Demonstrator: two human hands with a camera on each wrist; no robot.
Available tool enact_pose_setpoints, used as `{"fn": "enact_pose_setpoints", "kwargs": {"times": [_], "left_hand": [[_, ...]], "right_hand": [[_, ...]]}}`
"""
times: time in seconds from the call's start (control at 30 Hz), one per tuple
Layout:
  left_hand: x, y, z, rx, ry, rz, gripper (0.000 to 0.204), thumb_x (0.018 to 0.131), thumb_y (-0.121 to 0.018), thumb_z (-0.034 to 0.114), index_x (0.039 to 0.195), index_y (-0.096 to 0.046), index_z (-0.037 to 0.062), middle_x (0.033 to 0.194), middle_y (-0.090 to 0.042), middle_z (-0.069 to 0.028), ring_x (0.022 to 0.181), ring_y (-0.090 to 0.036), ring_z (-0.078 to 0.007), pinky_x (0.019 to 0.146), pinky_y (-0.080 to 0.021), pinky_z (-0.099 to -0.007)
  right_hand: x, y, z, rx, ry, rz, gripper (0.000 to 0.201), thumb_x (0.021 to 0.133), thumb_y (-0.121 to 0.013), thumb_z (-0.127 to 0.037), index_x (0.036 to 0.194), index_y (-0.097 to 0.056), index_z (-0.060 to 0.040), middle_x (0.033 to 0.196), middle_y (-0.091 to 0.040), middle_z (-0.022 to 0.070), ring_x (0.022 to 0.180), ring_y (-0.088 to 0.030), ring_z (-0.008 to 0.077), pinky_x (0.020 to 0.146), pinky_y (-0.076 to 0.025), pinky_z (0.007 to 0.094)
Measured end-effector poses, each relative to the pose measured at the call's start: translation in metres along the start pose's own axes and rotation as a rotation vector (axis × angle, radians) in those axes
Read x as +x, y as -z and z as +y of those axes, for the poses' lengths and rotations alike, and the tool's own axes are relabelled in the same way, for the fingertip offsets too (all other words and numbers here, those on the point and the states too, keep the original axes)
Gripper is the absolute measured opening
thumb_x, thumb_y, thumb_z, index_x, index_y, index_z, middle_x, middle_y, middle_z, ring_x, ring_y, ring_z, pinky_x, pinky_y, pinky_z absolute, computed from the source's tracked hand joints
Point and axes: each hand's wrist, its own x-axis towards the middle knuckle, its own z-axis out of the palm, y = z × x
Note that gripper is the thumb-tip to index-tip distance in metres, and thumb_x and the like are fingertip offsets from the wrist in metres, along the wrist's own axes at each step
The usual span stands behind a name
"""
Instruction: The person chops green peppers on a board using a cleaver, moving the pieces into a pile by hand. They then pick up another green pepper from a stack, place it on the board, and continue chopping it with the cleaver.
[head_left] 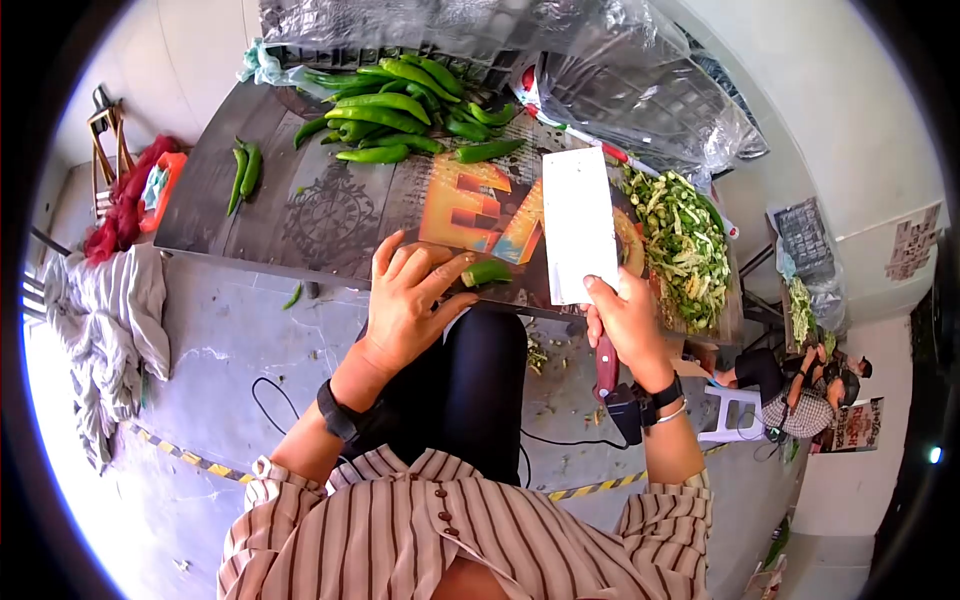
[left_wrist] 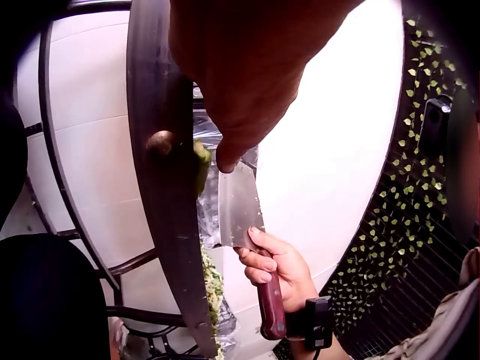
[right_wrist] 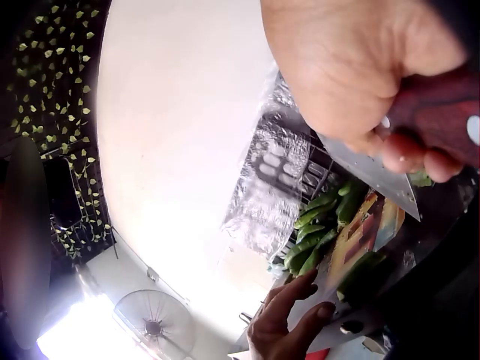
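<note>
The right hand (head_left: pixel 632 320) has its fingers curled around the knife (head_left: pixel 581 225) where handle meets blade, the thumb against the blade's flat side; the blade reaches ahead of those fingers. The left hand (head_left: pixel 412 300) has loosely bent, parted fingers, the thumb standing away from the index finger, and grips nothing. A cut green pepper (head_left: pixel 487 273) sits just beside the left index fingertip and thumb, near the close edge of the table (head_left: pixel 215 200); whether they touch it is hard to tell. Ahead and right of the right fingers spreads chopped pepper (head_left: pixel 685 250). Beyond the left fingers lies a pile of whole peppers (head_left: pixel 385 112); farthest off is crumpled plastic (head_left: pixel 640 110).
</note>
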Motion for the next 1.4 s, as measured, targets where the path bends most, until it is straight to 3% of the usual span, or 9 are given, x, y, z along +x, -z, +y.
{"fn": "enact_pose_setpoints", "kwargs": {"times": [0.3, 0.57, 0.67, 0.73, 0.77, 0.83, 1.17, 1.4], "left_hand": [[0.004, -0.007, 0.002, -0.023, -0.026, -0.034, 0.048, 0.068, -0.082, 0.021, 0.113, -0.069, 0.0131, 0.107, -0.063, -0.0009, 0.106, -0.056, -0.0217, 0.108, -0.032, -0.0475], [0.007, -0.017, 0.0, -0.094, -0.146, -0.01, 0.036, 0.071, -0.077, 0.014, 0.106, -0.07, 0.0103, 0.108, -0.065, -0.0014, 0.107, -0.057, -0.0232, 0.095, -0.043, -0.0408], [0.005, -0.02, -0.004, -0.081, -0.154, 0.008, 0.032, 0.072, -0.077, 0.012, 0.103, -0.071, 0.0101, 0.107, -0.065, -0.001, 0.105, -0.058, -0.0226, 0.092, -0.043, -0.0394], [0.005, -0.02, -0.005, -0.084, -0.155, 0.017, 0.031, 0.072, -0.077, 0.012, 0.102, -0.071, 0.0102, 0.106, -0.065, -0.0007, 0.104, -0.058, -0.0224, 0.092, -0.044, -0.039], [0.005, -0.02, -0.006, -0.085, -0.16, 0.025, 0.029, 0.072, -0.077, 0.012, 0.101, -0.071, 0.0103, 0.105, -0.066, -0.0003, 0.103, -0.059, -0.0221, 0.091, -0.044, -0.0385], [0.004, -0.022, -0.007, -0.083, -0.161, 0.043, 0.027, 0.072, -0.076, 0.012, 0.099, -0.071, 0.0106, 0.103, -0.066, -0.0001, 0.101, -0.059, -0.0218, 0.091, -0.044, -0.0384], [0.004, -0.026, -0.011, -0.037, -0.193, 0.085, 0.022, 0.072, -0.077, 0.013, 0.093, -0.072, 0.0136, 0.093, -0.065, 0.0029, 0.094, -0.061, -0.0174, 0.09, -0.045, -0.0378], [0.002, -0.029, -0.012, -0.021, -0.19, 0.101, 0.025, 0.072, -0.073, 0.011, 0.096, -0.072, 0.0156, 0.096, -0.065, 0.0047, 0.096, -0.06, -0.015, 0.095, -0.044, -0.0372]], "right_hand": [[-0.001, -0.017, -0.018, -0.152, 0.005, -0.087, 0.018, 0.097, -0.053, -0.015, 0.093, -0.054, 0.0025, 0.068, -0.055, 0.0039, 0.044, -0.051, 0.0101, 0.04, -0.042, 0.0276], [0.003, -0.026, -0.024, -0.234, 0.023, -0.113, 0.022, 0.097, -0.055, -0.015, 0.081, -0.051, 0.0001, 0.059, -0.052, 0.002, 0.042, -0.048, 0.0085, 0.04, -0.039, 0.0281], [0.007, -0.027, -0.022, -0.304, 0.052, -0.106, 0.025, 0.095, -0.057, -0.013, 0.077, -0.049, 0.0018, 0.059, -0.053, 0.0075, 0.045, -0.05, 0.0134, 0.044, -0.039, 0.0327], [0.012, -0.026, -0.016, -0.408, 0.19, -0.1, 0.025, 0.094, -0.059, -0.012, 0.078, -0.049, 0.0041, 0.061, -0.053, 0.0149, 0.051, -0.052, 0.0235, 0.052, -0.041, 0.0379], [0.013, -0.026, -0.017, -0.41, 0.191, -0.103, 0.025, 0.094, -0.059, -0.012, 0.078, -0.049, 0.0041, 0.061, -0.053, 0.0149, 0.051, -0.052, 0.0235, 0.052, -0.041, 0.0379], [0.014, -0.028, -0.021, -0.452, 0.151, -0.121, 0.023, 0.093, -0.059, -0.011, 0.08, -0.05, 0.0052, 0.067, -0.054, 0.0202, 0.059, -0.052, 0.0321, 0.059, -0.042, 0.0409], [0.02, -0.033, -0.034, -0.505, 0.187, -0.179, 0.02, 0.092, -0.059, -0.011, 0.082, -0.052, 0.0054, 0.072, -0.056, 0.0205, 0.065, -0.054, 0.0357, 0.062, -0.043, 0.0419], [0.018, -0.034, -0.038, -0.527, 0.143, -0.194, 0.02, 0.092, -0.059, -0.011, 0.082, -0.052, 0.0054, 0.072, -0.056, 0.022, 0.066, -0.054, 0.0386, 0.062, -0.043, 0.0432]]}}
